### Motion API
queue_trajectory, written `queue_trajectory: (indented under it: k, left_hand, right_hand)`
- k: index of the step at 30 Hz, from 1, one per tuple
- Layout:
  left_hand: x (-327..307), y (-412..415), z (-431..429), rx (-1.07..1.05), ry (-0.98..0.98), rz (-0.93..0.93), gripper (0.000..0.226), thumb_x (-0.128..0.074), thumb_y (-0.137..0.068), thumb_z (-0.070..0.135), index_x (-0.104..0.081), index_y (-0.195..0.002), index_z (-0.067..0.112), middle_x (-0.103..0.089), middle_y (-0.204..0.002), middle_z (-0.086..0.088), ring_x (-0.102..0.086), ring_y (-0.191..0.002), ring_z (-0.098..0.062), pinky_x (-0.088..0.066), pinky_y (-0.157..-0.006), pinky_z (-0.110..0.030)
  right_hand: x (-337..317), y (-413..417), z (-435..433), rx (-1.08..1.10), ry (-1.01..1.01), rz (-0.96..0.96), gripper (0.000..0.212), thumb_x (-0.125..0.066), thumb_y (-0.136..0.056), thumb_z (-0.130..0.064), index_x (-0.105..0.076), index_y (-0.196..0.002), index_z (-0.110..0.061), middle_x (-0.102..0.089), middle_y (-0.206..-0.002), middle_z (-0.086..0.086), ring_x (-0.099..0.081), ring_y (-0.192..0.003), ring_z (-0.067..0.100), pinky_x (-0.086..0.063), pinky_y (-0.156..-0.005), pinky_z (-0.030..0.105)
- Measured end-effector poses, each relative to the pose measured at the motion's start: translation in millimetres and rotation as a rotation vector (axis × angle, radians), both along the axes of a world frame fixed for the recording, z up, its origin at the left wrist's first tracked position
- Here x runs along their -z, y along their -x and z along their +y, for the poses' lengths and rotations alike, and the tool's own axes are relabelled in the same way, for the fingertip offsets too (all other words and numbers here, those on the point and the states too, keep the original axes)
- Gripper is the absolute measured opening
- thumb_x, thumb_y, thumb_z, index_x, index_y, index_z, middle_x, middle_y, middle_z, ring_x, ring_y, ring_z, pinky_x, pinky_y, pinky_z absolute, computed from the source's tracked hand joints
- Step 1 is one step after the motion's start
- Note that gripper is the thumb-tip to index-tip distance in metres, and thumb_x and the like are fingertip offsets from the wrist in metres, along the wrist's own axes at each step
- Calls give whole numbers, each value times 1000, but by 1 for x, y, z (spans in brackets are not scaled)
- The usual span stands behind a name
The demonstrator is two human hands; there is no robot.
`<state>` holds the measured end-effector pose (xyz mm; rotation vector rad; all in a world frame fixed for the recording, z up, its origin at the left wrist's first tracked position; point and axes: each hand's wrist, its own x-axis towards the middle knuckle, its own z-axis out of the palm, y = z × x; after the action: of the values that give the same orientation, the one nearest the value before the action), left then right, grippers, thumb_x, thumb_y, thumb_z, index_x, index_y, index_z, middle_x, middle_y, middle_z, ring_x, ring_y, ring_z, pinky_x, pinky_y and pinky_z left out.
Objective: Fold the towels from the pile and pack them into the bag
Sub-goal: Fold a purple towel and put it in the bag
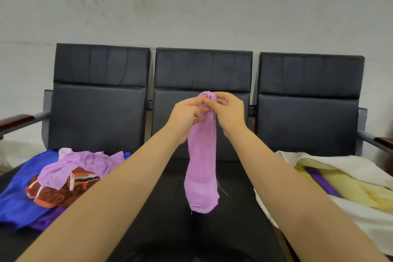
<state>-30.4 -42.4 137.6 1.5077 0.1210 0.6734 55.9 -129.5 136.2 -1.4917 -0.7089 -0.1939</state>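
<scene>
Fingers (200,110) of the left hand (186,117) curled, pinching the bunched top end of a lilac towel (202,166); fingers (220,100) of the right hand (229,110) curled round the same top end from the other side, fingertips of both hands meeting there. Held up in the air in front of the middle backrest (202,70) of a row of 3 black seats (100,112), hanging straight down as a narrow gathered strip, lower end free over the middle seat (170,208), a few loose threads trailing from the bottom corners. Bare left forearm (119,187) and right forearm (287,176) reaching in from the near edge of the row, 1 on each side of the strip. At the left end of the row, toward the near edge, the pile (63,176): a second lilac towel (85,164) draped on top, a red-orange patterned towel (55,193) under it, a blue cloth (19,193) spread beneath and out toward the left edge, a purple cloth (46,219) poking out at the near side. At the right end of the row, a cream bag (361,219) lying open, with pale yellow towels (350,187) and 1 purple towel (321,181) inside, side by side. Wood-topped armrests at the far left (17,120) and far right (385,141) ends of the row. Pale, stained wall (191,6) behind the backrests.
</scene>
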Motion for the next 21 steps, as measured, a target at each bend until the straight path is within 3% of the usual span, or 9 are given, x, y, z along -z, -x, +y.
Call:
queue_trajectory:
  k: [2,4,5,7,11,15,17,19,21]
  left_hand:
    - [6,4,11,-101,-152,-49,46,-43,-83,-13,-70,-107,15,-68,-112,-3,-63,-107,-17,-54,-87,-26]
    - [14,0,31,-376,-451,-11,43,-56,-86,2,-58,-127,18,-57,-130,-2,-52,-121,-19,-45,-93,-22]
    - [17,0,41,-462,-607,38,55,-64,-86,13,-47,-137,20,-49,-139,0,-44,-129,-19,-41,-100,-27]
    - [22,-2,58,-376,-796,163,69,-71,-84,30,-37,-144,23,-44,-144,2,-39,-133,-19,-36,-107,-40]
    - [25,8,62,-108,-694,247,20,-68,-86,30,-66,-97,13,-66,-95,-2,-62,-88,-19,-51,-79,-33]
    - [17,14,66,-102,-598,204,12,-70,-85,23,-67,-88,12,-67,-89,-4,-63,-80,-16,-52,-72,-28]
    - [10,13,68,-125,-537,173,9,-71,-84,19,-68,-89,13,-68,-89,-1,-63,-80,-13,-50,-71,-25]
    - [3,11,66,-188,-553,138,12,-73,-82,18,-69,-91,13,-68,-89,0,-62,-79,-10,-48,-69,-22]
    - [-1,9,64,-231,-619,124,15,-75,-79,16,-69,-92,12,-67,-87,2,-60,-76,-8,-48,-68,-19]
  right_hand:
    - [-6,-5,-7,7,47,-30,9,-66,-90,-15,-71,-97,-17,-73,-96,2,-69,-91,14,-57,-85,31]
    - [-13,-9,-15,-81,111,-75,17,-60,-93,-11,-71,-106,-11,-73,-100,2,-68,-95,15,-56,-86,31]
    - [-17,-9,-19,-122,142,-101,19,-57,-95,-11,-70,-108,-10,-72,-102,2,-68,-96,15,-56,-84,28]
    - [-23,-8,-25,-185,177,-128,20,-54,-97,-11,-69,-108,-14,-71,-103,0,-67,-94,13,-55,-80,25]
    - [-29,-9,-38,-231,262,-161,24,-42,-98,-6,-50,-108,-26,-62,-92,2,-53,-72,11,-45,-64,21]
    - [-28,-17,-50,-24,512,-376,34,-31,-90,6,-56,-82,-16,-54,-82,-8,-46,-74,8,-37,-66,22]
    - [-24,-21,-52,24,541,-323,29,-38,-92,0,-60,-79,-14,-54,-82,-10,-48,-78,9,-38,-65,20]
    - [-20,-23,-52,34,556,-288,10,-59,-91,-16,-61,-82,-13,-55,-83,-11,-49,-77,5,-38,-65,16]
    - [-17,-27,-53,89,504,-306,19,-74,-81,-22,-58,-84,-13,-54,-82,-10,-46,-73,4,-36,-60,9]
